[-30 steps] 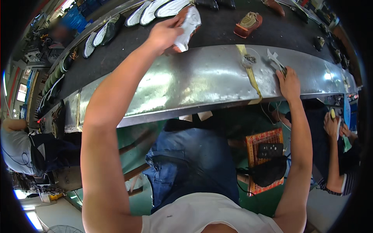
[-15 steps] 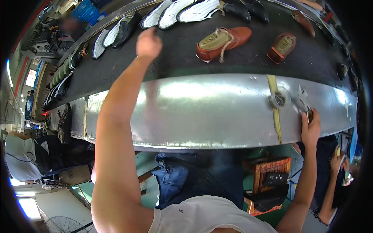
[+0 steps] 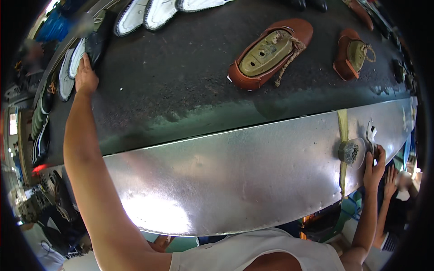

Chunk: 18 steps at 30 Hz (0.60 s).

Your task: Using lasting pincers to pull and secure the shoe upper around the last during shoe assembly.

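My left hand (image 3: 86, 77) reaches to the far left, fingers stretched out against the end of an upturned shoe with a white sole (image 3: 77, 58). A grey-white sole (image 3: 66, 76) lies on its left, and a black shoe (image 3: 96, 43) lies on its right. My right hand (image 3: 375, 168) is closed round the handle of silver pliers (image 3: 370, 133) over the metal ledge; the jaws point away from me. Beside them stands a clear round tub of small nails (image 3: 352, 152). A brown leather shoe (image 3: 302, 30) with an olive last (image 3: 260, 61) and a cord sits on the dark belt.
Another brown shoe (image 3: 344, 52) sits to the right on the dark belt (image 3: 181, 67). Several white-soled uppers (image 3: 160, 13) lie along the far side. A yellow strap (image 3: 343, 180) crosses the metal ledge (image 3: 235, 176). Another person's hand (image 3: 390, 183) shows at the right.
My left hand has moved left, from near the white soles at the back to the upturned shoe. My view has shifted and tilted. The pliers stay in my right hand.
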{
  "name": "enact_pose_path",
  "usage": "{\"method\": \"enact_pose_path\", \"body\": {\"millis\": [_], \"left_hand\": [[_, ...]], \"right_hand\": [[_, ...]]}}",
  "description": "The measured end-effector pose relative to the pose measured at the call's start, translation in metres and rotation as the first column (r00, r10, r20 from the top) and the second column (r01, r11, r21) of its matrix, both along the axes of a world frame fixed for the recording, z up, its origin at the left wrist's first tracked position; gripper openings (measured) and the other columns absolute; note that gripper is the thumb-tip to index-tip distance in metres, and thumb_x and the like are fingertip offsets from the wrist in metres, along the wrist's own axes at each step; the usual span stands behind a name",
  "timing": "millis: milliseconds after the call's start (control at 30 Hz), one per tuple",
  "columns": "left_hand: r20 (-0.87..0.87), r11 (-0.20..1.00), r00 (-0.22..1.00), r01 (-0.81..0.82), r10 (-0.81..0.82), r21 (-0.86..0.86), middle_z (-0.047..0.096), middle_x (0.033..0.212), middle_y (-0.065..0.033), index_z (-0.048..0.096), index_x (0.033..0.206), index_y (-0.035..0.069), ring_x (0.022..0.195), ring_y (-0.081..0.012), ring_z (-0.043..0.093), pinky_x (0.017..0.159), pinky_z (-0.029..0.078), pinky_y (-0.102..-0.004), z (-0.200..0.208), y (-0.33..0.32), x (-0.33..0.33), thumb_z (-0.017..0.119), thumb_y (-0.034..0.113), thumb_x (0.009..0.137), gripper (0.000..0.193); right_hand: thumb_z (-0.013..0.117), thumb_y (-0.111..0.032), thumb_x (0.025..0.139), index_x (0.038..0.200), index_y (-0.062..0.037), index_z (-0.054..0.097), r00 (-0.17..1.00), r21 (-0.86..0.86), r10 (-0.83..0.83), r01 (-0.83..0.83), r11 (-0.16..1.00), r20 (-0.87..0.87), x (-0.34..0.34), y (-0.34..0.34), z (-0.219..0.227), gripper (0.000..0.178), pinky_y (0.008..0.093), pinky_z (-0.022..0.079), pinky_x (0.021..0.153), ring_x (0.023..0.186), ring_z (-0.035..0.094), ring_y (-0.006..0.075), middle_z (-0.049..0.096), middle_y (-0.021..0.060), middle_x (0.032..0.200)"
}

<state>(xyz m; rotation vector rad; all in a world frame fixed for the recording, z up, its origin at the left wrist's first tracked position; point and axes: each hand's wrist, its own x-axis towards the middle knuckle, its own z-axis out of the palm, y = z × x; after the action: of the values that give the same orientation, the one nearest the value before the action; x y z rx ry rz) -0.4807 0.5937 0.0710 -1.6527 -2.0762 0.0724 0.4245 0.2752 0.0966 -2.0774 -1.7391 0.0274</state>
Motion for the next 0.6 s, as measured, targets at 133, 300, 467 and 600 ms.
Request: {"method": "enact_pose_path", "body": {"millis": [133,300,467,600], "left_hand": [[0.245,0.965,0.934,0.258,-0.259,0.035,0.036,0.157,-0.0205,0.024,0.159,0.030,0.138,-0.0402,0.045,0.111,0.043,-0.0475,0.011,0.004,0.046,0.059,0.005,0.094,0.078],[0.602,0.931,0.711,0.282,-0.364,0.230,0.034,0.156,-0.0297,0.073,0.120,0.016,0.138,-0.0406,0.046,0.107,0.045,-0.0416,0.021,0.056,0.063,0.056,0.017,0.100,0.026],[0.781,0.986,0.602,0.084,-0.167,0.146,0.042,0.150,-0.0336,0.064,0.133,0.003,0.141,-0.0402,0.043,0.121,0.025,-0.0438,0.020,0.077,0.138,0.049,0.064,0.095,0.074],[0.568,0.980,0.816,0.009,0.108,-0.199,0.053,0.142,-0.0313,0.057,0.134,-0.011,0.141,-0.0441,0.039,0.122,0.017,-0.0488,0.039,0.085,0.176,0.044,0.078,0.089,0.101]], "right_hand": [[0.064,-0.017,0.097,0.130,0.0045,0.053,0.999,-0.010,-0.011,0.011,1.000,0.051,0.002,-0.002,0.002,0.041,0.0340,0.048,0.090,0.096,0.062,0.0244,0.064,0.0174,0.109],[0.065,-0.019,0.097,0.129,0.0027,0.054,0.999,0.001,-0.019,0.019,1.000,0.036,-0.010,0.001,0.003,0.040,0.0345,0.048,0.091,0.099,0.063,0.0251,0.064,0.0169,0.109],[0.068,-0.022,0.094,0.123,0.0021,0.056,1.000,0.017,0.010,-0.010,1.000,0.020,-0.026,0.002,0.008,0.040,0.0357,0.050,0.086,0.092,0.064,0.0273,0.065,0.0173,0.103],[0.068,-0.022,0.094,0.123,0.0025,0.056,1.000,0.032,0.003,-0.004,0.999,0.019,-0.027,-0.004,0.011,0.040,0.0362,0.050,0.086,0.094,0.065,0.0282,0.066,0.0180,0.105]]}}
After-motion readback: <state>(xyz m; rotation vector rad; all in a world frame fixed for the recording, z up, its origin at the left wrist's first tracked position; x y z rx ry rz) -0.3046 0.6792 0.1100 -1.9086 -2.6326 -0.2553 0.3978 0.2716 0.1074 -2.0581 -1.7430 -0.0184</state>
